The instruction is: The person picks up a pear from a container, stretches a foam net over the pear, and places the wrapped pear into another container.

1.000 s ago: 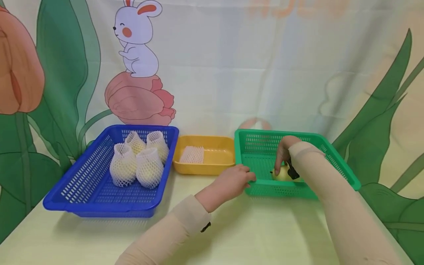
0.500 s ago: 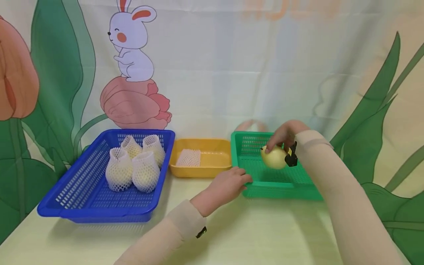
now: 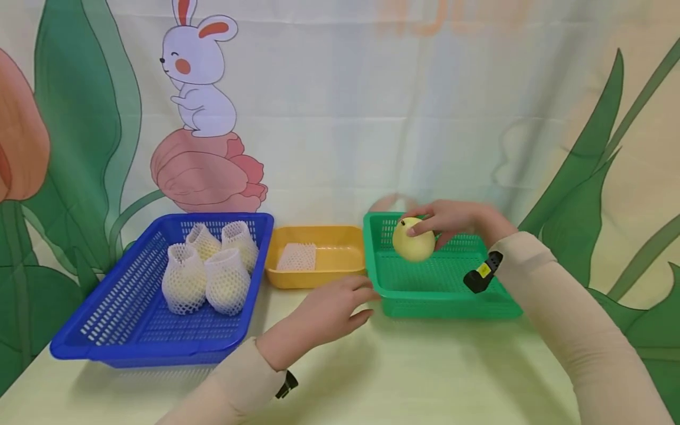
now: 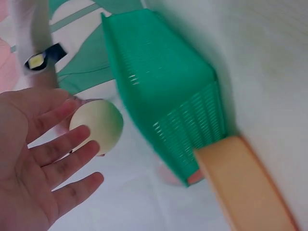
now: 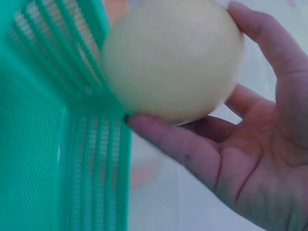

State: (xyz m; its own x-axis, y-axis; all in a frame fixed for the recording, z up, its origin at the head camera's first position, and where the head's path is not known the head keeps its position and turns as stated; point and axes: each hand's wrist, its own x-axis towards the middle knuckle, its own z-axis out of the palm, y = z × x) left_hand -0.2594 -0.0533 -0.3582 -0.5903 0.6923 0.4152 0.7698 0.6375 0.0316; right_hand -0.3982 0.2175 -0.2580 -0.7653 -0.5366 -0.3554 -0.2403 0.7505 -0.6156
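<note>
My right hand [image 3: 451, 218] grips a pale yellow pear [image 3: 414, 241] with a short dark stem. It is lifted over the left part of the green basket [image 3: 441, 304]. In the right wrist view, thumb and fingers hold the sides of the pear [image 5: 173, 57]. My left hand [image 3: 332, 310] is beside the basket's front left corner, fingers spread and holding nothing. The left wrist view shows that hand's palm [image 4: 43, 159], with the pear [image 4: 98, 126] beyond the fingers.
A blue basket [image 3: 154, 348] at left bears several pears in white foam nets [image 3: 228, 283]. Between the baskets stands a yellow tray [image 3: 319, 280] with flat white foam nets [image 3: 297, 257] in it. A printed curtain [image 3: 329, 118] hangs behind the table [image 3: 382, 378].
My right hand has lifted the pear from the green basket and moved it left and up. My left hand has let go of the basket's rim and drawn back a little.
</note>
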